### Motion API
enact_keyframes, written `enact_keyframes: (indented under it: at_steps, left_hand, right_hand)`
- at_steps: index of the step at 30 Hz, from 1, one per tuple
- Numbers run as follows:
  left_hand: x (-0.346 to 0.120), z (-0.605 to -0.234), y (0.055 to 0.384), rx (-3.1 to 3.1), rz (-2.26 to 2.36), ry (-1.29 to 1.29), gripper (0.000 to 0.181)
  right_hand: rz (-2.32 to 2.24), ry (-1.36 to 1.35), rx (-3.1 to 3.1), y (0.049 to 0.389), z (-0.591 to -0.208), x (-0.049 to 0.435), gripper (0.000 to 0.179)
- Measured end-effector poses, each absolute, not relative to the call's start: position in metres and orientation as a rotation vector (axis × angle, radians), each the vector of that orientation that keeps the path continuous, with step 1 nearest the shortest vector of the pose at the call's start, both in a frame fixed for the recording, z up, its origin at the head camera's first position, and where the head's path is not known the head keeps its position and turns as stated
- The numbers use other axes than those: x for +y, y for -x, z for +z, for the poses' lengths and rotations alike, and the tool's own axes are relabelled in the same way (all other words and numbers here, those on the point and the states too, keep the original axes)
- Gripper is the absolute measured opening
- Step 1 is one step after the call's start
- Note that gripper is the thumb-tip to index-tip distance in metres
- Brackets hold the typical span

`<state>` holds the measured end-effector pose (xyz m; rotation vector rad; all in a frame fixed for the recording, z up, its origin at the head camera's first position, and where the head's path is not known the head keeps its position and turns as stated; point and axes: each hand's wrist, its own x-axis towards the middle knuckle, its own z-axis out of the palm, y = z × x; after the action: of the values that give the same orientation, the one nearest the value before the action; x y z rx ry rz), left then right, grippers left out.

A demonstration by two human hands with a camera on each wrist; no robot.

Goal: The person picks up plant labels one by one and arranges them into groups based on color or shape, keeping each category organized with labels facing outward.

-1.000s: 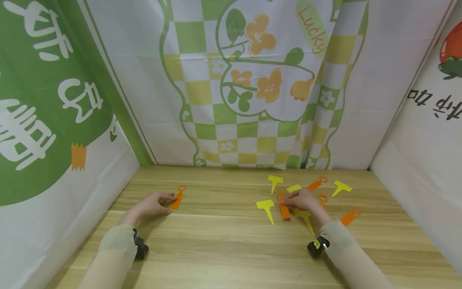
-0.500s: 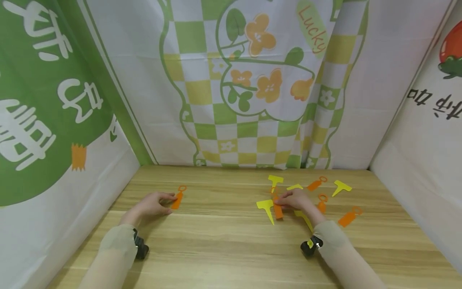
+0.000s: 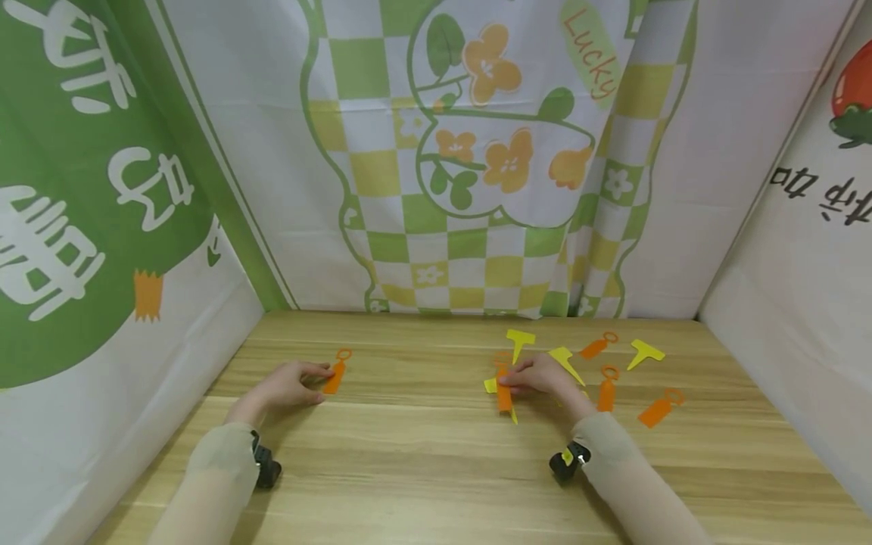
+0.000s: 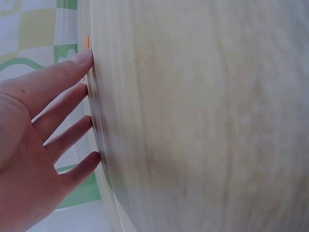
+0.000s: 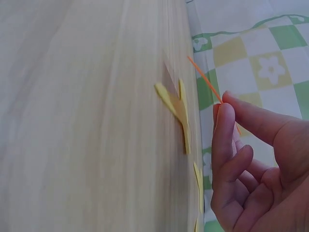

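Note:
My right hand (image 3: 543, 380) pinches an orange tag with a ring end (image 3: 503, 398) between thumb and fingers. In the right wrist view this tag (image 5: 204, 79) shows edge-on, lifted off the table. Below it lies a yellow T-shaped plant label (image 3: 490, 386), mostly covered from the head view. At the left, my left hand (image 3: 289, 384) rests on the table with its fingertips at another orange tag (image 3: 334, 381). The left wrist view shows those fingers (image 4: 65, 108) fairly straight and spread, with only a sliver of orange (image 4: 88, 41) beyond the topmost fingertip.
Around the right hand lie yellow T-shaped labels, one at the back (image 3: 521, 342), one beside the wrist (image 3: 568, 362) and one farther right (image 3: 643, 353). Three orange tags (image 3: 596, 347) are scattered there too. Printed cloth (image 3: 450, 257) hangs behind the wooden table (image 3: 409, 469).
My right hand has moved left with the orange tag, which now covers much of the leftmost yellow label. More of the labels and tags behind it show. The left hand has stayed put.

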<state>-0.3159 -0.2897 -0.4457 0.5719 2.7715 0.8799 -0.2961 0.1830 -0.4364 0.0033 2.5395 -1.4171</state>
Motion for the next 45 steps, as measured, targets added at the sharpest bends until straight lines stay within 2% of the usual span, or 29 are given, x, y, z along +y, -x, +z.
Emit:
enact_keyframes:
  at_steps: [12,28,37,45]
  left_hand:
    - [-0.289,-0.442,0.315,2.773,0.886,-0.592,0.048]
    - [-0.287,-0.441,0.311,2.772,0.887,-0.579,0.048]
    - [-0.288,-0.443,0.311,2.765,0.895,-0.562,0.048]
    - [-0.288,-0.442,0.313,2.762,0.909,-0.55,0.048]
  right_hand:
    - [-1.427,-0.002,2.504,0.303,-0.433,0.149,0.023]
    - [-1.58,-0.074,2.355,0.318,-0.447,0.105,0.02]
    - [-1.554,0.028,2.369,0.321,-0.45,0.087,0.015]
    - [-1.574,0.039,2.366,0.326,-0.45,0.071,0.019]
